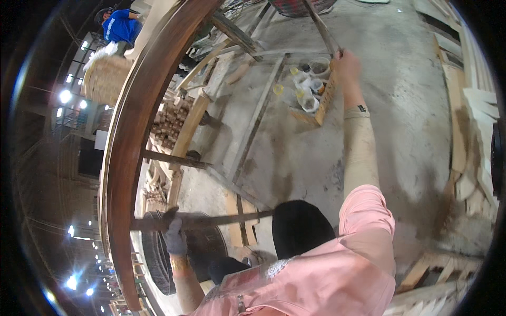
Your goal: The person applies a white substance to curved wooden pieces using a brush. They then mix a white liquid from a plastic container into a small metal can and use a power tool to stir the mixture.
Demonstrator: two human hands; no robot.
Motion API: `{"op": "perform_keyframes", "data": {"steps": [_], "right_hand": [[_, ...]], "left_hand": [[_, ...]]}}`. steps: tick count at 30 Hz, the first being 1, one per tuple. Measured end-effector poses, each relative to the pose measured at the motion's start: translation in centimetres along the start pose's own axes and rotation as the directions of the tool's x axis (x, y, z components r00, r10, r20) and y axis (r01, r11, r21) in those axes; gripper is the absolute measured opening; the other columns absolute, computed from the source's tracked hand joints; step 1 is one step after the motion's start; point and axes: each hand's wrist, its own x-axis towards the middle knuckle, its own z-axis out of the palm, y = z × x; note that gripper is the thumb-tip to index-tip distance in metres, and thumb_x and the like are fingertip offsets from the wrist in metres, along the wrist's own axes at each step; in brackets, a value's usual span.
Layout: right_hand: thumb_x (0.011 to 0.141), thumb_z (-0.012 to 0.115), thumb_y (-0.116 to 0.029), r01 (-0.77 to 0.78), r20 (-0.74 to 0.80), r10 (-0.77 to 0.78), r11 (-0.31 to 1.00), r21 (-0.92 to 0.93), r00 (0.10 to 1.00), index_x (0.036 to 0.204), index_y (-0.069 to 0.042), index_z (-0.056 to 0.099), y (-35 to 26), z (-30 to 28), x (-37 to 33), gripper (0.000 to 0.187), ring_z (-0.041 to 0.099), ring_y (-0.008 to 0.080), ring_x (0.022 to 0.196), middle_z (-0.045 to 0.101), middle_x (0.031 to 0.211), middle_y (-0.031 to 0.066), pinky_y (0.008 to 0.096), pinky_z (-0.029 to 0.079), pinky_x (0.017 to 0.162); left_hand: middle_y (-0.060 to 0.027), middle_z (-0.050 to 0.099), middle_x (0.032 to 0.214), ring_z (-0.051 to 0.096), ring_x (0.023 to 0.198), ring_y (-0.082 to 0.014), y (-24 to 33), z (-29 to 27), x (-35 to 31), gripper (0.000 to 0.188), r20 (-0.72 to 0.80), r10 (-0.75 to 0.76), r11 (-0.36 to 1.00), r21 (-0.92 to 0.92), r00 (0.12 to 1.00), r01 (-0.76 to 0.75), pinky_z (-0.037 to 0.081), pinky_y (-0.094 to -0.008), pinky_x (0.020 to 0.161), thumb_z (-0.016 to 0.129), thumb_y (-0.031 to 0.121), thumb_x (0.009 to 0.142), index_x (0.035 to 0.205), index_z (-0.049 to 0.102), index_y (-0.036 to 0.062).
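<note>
Dark-stained, the long curved wooden beam [138, 121] ran up the left of the view, its lower end lost in the blurred rim. The left hand [174, 235], in a dark glove, was closed around a thin dark crossbar [211, 220] jutting from that beam. The right hand [346, 66], well apart and stretched far forward, was clamped on another slim bar [322, 27] whose upper end was cut off at the top edge. Just below that hand, a shallow wooden tray [325, 98] on the grey concrete floor [411, 105] held several small pale cups [311, 84]; their contents were too small to make out. A person in blue [122, 26] was partly hidden behind the beam.
</note>
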Motion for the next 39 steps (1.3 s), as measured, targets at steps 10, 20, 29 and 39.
{"op": "perform_keyframes", "data": {"steps": [10,20,29,39], "right_hand": [[0.075,0.054,-0.022,0.436,0.684,-0.245,0.892,-0.119,0.688,0.079,-0.008,0.066,-0.4,-11.9,-20.8,0.019,0.061,0.0341,0.075,0.063,0.076,0.0154,0.0408,0.048,0.068],[0.069,0.064,-0.02,0.736,0.947,-0.305,0.616,0.28,-0.104,0.08,-0.002,0.067,-8.1,-13.1,-32.7,0.021,0.062,0.0249,0.064,0.063,0.069,0.0158,0.0331,0.046,0.063],[0.073,0.064,-0.013,0.666,0.923,-0.202,0.643,0.378,-0.329,0.089,-0.001,0.066,-17.4,-9.1,-47.9,0.02,0.06,0.0138,0.07,0.066,0.078,0.0115,0.0281,0.046,0.065],[0.075,0.062,-0.006,0.632,0.607,-0.787,0.416,0.654,-0.111,0.089,-0.001,0.063,-17.2,3.0,-66.2,0.015,0.06,0.024,0.076,0.06,0.09,0.0113,0.0295,0.048,0.068]], "left_hand": [[-0.0117,0.059,0.1,0.056,0.095,-0.02,-1.5,-2.0,2.2,0.035,0.34,0.205,0.955,-0.276,0.918,-0.111,0.043,-0.0308,0.082,0.058,0.016,0.077,0.107,0.056,-0.0016],[-0.0166,0.059,0.11,0.057,0.099,-0.0294,-1.4,-11.1,2.8,0.058,0.551,0.266,0.823,0.297,0.791,-0.483,0.045,-0.034,0.085,0.057,0.048,0.08,0.116,0.053,0.0026],[-0.007,0.059,0.109,0.054,0.096,-0.0115,-19.4,-28.2,-11.9,0.037,0.077,0.037,0.975,-0.221,0.996,-0.02,0.043,-0.0252,0.086,0.058,0.014,0.084,0.118,0.052,0.0015],[-0.0167,0.061,0.085,0.059,0.077,-0.0289,-42.1,-14.3,-35.7,0.022,-0.127,-0.431,0.901,-0.12,0.893,0.417,0.046,-0.0349,0.068,0.057,0.017,0.076,0.088,0.059,-0.0009]]}}
